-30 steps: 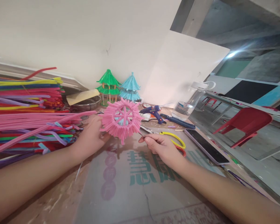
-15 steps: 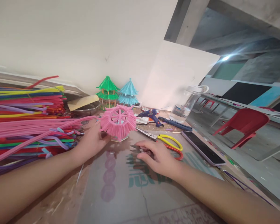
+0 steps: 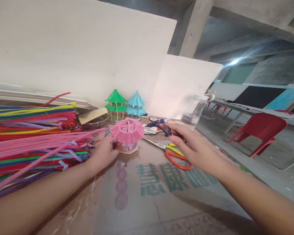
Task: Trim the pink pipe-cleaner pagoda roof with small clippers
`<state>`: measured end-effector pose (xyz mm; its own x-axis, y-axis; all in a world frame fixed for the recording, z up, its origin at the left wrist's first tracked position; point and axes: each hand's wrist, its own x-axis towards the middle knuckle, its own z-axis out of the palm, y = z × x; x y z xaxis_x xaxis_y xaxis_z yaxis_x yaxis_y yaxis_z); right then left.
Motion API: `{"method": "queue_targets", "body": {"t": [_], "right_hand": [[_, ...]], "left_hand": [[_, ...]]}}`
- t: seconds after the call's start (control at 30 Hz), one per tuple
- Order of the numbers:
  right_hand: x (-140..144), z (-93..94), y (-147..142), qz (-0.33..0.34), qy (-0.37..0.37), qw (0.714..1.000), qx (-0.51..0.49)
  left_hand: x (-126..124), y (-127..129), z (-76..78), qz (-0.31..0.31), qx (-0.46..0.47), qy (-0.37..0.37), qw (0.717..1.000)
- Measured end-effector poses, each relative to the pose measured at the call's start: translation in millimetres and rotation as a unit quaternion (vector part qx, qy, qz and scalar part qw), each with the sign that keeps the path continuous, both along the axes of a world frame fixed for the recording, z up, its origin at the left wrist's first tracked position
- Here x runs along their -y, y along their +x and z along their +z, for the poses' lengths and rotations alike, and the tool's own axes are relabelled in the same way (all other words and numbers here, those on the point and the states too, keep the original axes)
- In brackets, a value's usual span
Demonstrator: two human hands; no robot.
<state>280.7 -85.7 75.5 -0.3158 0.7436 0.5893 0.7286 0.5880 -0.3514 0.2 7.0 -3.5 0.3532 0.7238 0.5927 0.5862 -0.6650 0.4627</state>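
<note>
Since the earlier frame, my right hand [image 3: 187,142] has moved up and away from the pink pipe-cleaner pavilion [image 3: 127,133], over to the hot-glue gun [image 3: 155,123]; the pavilion stays beside my left hand [image 3: 105,152], near the middle of the worktop. My left fingers curl around its left side, thumb near the base, and it stands close to upright. My right thumb and fingers pinch a dark tool [image 3: 175,133], blurred and partly covered; whether they also touch the gun, I cannot tell.

I'd keep the left hold light and low, off the fringed roof, because those soft stems probably bend easily. I'd also keep the tool's point clear of the gun's nozzle and let the left hand alone steady the model.

The scissors [image 3: 162,146] lie between my 2 hands, blades toward the pavilion and 2 loops just under my right hand, so they could snag a low sweep. Loose pipe cleaners [image 3: 39,135] crowd my left forearm. Behind stand 2 finished-looking models, a green pavilion [image 3: 116,107] and a light-blue pavilion [image 3: 136,104], with a clear water bottle [image 3: 193,114] beyond my right hand.
</note>
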Motion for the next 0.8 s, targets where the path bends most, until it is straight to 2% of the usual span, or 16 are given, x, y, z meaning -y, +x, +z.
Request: {"method": "queue_targets", "body": {"t": [0.13,0.2,0.27,0.33,0.4,0.47,0.5,0.57,0.6,0.63,0.7,0.73,0.8], "right_hand": [[-4.3,-2.3,0.8,0.027,-0.021,0.999,-0.016],[-11.3,-14.0,-4.1,0.059,-0.061,0.995,-0.052],[-22.5,-32.2,-11.7,0.074,-0.131,0.98,-0.134],[-36.3,-53.0,-20.0,0.106,-0.2,0.949,-0.218],[-48.5,-70.0,-27.2,0.136,-0.247,0.924,-0.258],[-53.7,-77.8,-31.7,0.168,-0.292,0.898,-0.284],[-53.0,-77.7,-32.8,0.198,-0.333,0.876,-0.288],[-45.8,-71.2,-32.9,0.278,-0.418,0.802,-0.324],[-40.7,-66.4,-32.3,0.312,-0.447,0.775,-0.321],[-35.4,-61.7,-31.6,0.326,-0.444,0.773,-0.314],[-26.4,-55.5,-31.2,0.313,-0.4,0.82,-0.263],[-23.2,-54.5,-32.1,0.305,-0.391,0.835,-0.239],[-19.2,-55.6,-36.1,0.304,-0.396,0.835,-0.232]], "left_hand": [[-1.8,2.2,-0.8,-0.016,0.039,0.008,0.999],[-3.0,1.9,-1.4,-0.015,0.054,-0.01,0.998],[-4.3,1.1,-1.7,-0.008,0.069,-0.028,0.997],[-5.7,0.2,-1.9,-0.007,0.081,-0.042,0.996],[-6.8,-0.6,-2.0,-0.018,0.086,-0.058,0.995],[-7.7,-1.4,-2.1,-0.02,0.08,-0.077,0.994],[-7.9,-1.8,-1.9,-0.016,0.076,-0.082,0.994],[-8.1,-2.3,-1.3,-0.012,0.069,-0.073,0.995],[-8.1,-2.5,-1.0,-0.014,0.067,-0.064,0.996],[-8.0,-2.6,-0.7,-0.016,0.065,-0.057,0.996],[-7.7,-2.7,-0.8,-0.02,0.06,-0.055,0.997],[-7.6,-2.8,-1.3,-0.02,0.056,-0.058,0.997],[-7.5,-3.1,-2.7,-0.02,0.058,-0.055,0.997]]}}
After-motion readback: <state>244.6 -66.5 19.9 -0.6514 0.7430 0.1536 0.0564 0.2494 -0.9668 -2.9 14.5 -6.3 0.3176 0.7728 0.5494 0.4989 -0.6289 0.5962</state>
